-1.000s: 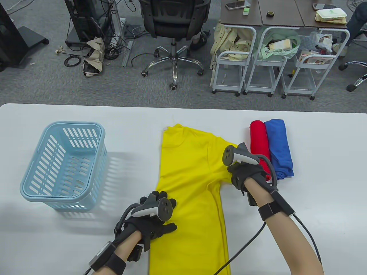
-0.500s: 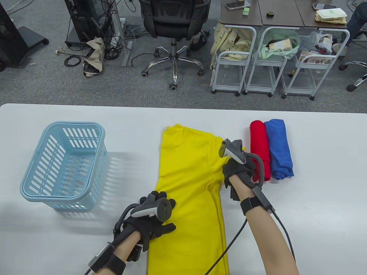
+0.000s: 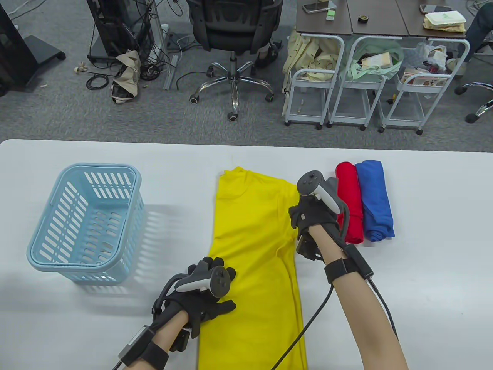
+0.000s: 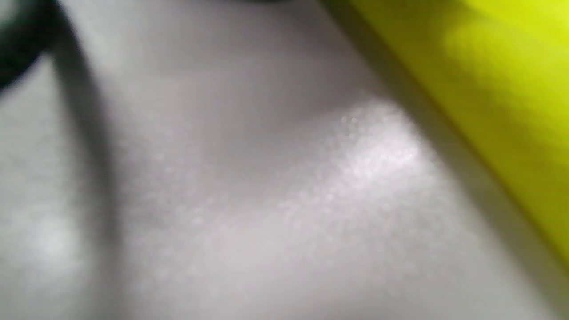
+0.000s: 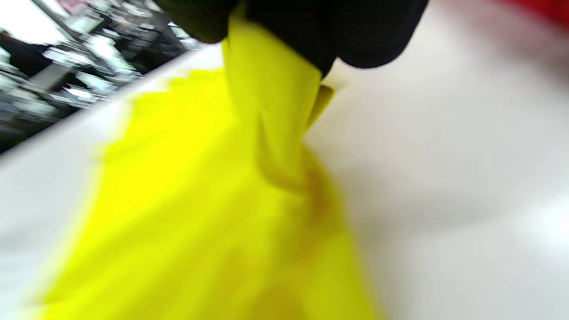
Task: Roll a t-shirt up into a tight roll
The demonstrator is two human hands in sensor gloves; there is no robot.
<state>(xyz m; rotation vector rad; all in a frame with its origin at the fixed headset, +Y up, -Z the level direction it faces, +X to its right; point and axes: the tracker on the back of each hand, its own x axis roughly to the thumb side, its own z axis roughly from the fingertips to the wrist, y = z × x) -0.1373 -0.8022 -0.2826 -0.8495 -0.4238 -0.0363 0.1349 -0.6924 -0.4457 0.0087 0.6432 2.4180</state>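
Note:
A yellow t-shirt (image 3: 254, 239) lies flat on the white table (image 3: 431, 277), collar at the far end. My left hand (image 3: 213, 302) rests on its near left edge with straight fingers spread on the cloth. My right hand (image 3: 308, 219) is at the shirt's right shoulder. In the right wrist view its fingers (image 5: 355, 35) pinch the yellow sleeve (image 5: 271, 111), lifted off the table and drawn over the shirt's body. The left wrist view is blurred and shows only the shirt's edge (image 4: 511, 89) on the table.
A light blue plastic basket (image 3: 84, 223) stands on the table's left. A rolled red shirt (image 3: 348, 200) and a rolled blue shirt (image 3: 375, 200) lie side by side just right of my right hand. An office chair and wire carts stand beyond the far edge.
My right hand has moved left and slightly away from me, carrying the sleeve inward over the shirt's body. The left hand has stayed where it was.

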